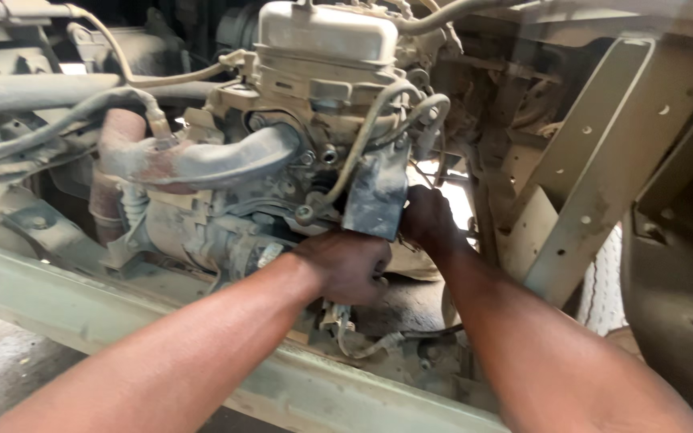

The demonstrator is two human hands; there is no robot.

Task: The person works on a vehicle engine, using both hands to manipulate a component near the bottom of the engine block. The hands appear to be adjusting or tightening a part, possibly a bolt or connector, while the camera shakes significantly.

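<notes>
Head view, nearest me: my left hand [346, 265] is clenched under the dark grey metal bracket [376, 196]; my right hand [428, 218] reaches behind it, fingers hidden, grip unclear. Beyond sits the dusty cream plastic reservoir [326, 32].

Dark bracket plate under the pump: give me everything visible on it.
The bracket is a dark, dusty metal plate, roughly rectangular, hanging near upright below the pale reservoir. Thin pipes curve down in front of its top edge. The right hand reaches behind its right edge; the left hand is closed just below its bottom corner. Fasteners are not visible.
</notes>
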